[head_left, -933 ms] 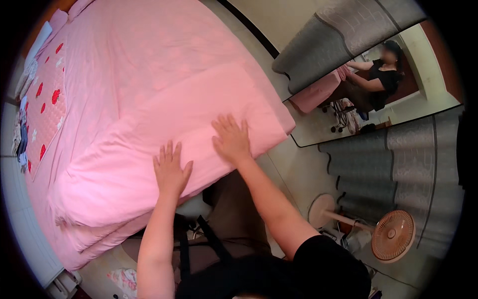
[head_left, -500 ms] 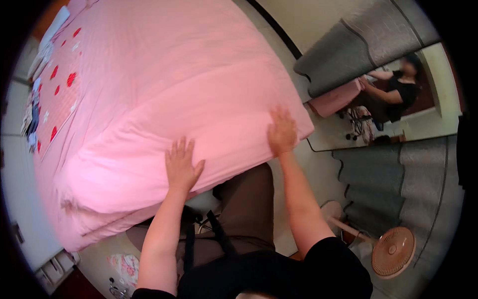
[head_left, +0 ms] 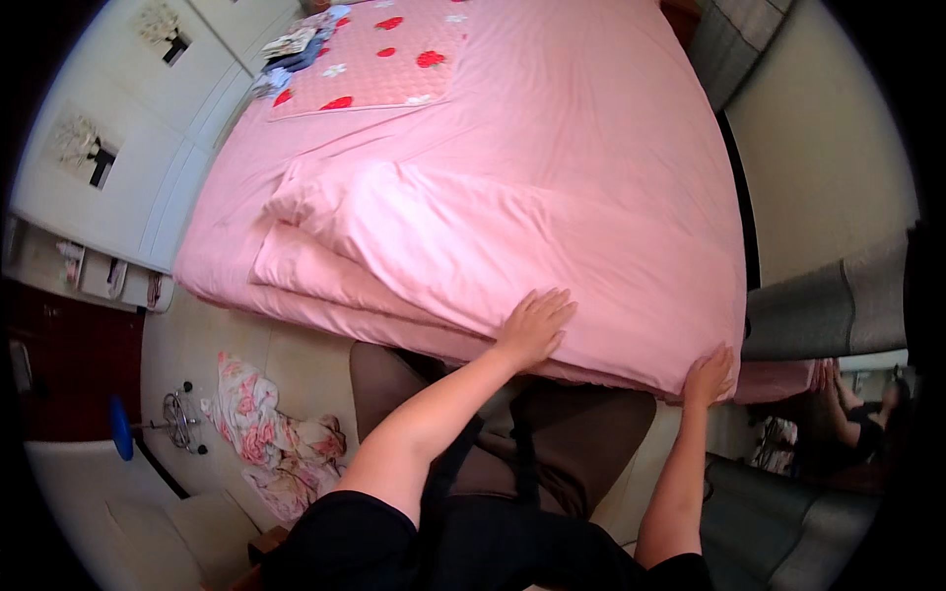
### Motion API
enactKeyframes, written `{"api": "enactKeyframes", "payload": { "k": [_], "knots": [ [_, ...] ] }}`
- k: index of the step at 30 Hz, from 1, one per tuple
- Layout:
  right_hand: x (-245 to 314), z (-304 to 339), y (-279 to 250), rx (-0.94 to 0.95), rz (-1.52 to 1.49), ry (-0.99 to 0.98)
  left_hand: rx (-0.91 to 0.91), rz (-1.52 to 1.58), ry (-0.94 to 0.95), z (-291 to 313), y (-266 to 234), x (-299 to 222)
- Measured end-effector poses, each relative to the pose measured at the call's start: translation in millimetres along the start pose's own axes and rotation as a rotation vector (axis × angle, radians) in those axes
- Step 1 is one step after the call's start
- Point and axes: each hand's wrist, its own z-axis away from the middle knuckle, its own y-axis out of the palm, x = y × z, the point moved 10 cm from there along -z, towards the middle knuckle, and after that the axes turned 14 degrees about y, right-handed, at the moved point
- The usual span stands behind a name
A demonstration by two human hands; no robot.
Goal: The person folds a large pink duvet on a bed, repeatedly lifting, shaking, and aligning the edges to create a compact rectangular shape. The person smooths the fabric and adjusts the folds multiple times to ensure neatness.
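A pink quilt (head_left: 473,236) lies folded in layers along the near end of a bed, its left end crumpled. My left hand (head_left: 537,327) rests flat on the quilt's near edge, open, fingers stretched toward the right. At the near right corner, my right hand (head_left: 711,377) lies over the quilt's edge. Its fingers are extended along the fabric, and nothing shows in its grasp. Beneath the quilt spreads a pink sheet (head_left: 581,108).
A strawberry-patterned mat (head_left: 374,64) and folded clothes (head_left: 296,47) lie on the bed's far left. White cabinets (head_left: 148,128) stand left. Floral fabric (head_left: 271,424) lies on the floor beside a wheeled metal base (head_left: 179,419). A mirror (head_left: 867,419) and grey curtains (head_left: 828,310) are right.
The view has turned left, bringing the cabinets and the floral fabric into fuller sight. My right hand has moved to the quilt's near right corner; my left hand now points rightward along its edge.
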Motion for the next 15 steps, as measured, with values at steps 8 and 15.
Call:
{"api": "enactKeyframes", "payload": {
  "k": [8, 15],
  "knots": [
    [228.4, 245.4, -64.4, 0.093, -0.289, -0.927, -0.695, -0.248, -0.599, 194.4, -146.1, 136.9],
    [257.7, 274.4, -40.7, 0.041, -0.119, -0.948, -1.272, 1.027, -1.381, 354.9, -82.6, 263.3]
  ]
}}
